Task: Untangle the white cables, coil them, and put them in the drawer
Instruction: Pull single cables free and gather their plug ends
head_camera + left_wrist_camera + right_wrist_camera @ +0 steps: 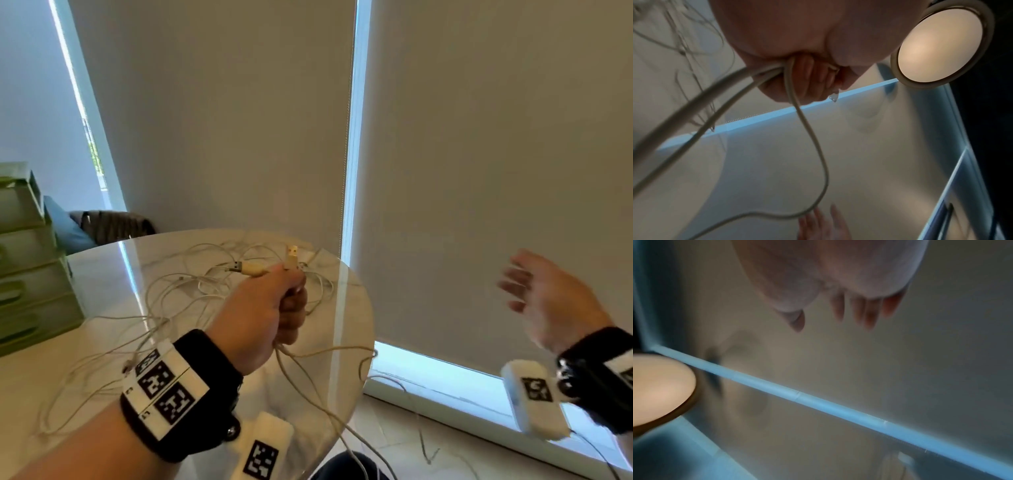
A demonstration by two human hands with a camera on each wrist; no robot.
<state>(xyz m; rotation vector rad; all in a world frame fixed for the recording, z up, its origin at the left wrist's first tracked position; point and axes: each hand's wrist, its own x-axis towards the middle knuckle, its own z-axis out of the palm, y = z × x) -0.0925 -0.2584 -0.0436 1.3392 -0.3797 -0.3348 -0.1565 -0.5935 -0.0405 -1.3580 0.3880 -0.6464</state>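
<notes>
No writing reads. The left hand (pixel 270 308) grips the cables (pixel 191 287) above the counter (pixel 102 274), plugs (pixel 291 258) poking up. The right hand (pixel 548 301) hangs open. Only the head view shows the green drawers (pixel 30 274); the left-wrist view shows curled fingers (pixel 807 78).

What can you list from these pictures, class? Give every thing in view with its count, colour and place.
white cables: several, tangled, on the table, some ends gripped
USB plugs: two, cream, sticking out above the fist
table: one, marble-look, round edge, centre
drawer unit: one, green, left on the table
blinds: two, grey, behind
ceiling lamp: one, round, lit
left hand: grips cables
right hand: open, empty, beside the table
</notes>
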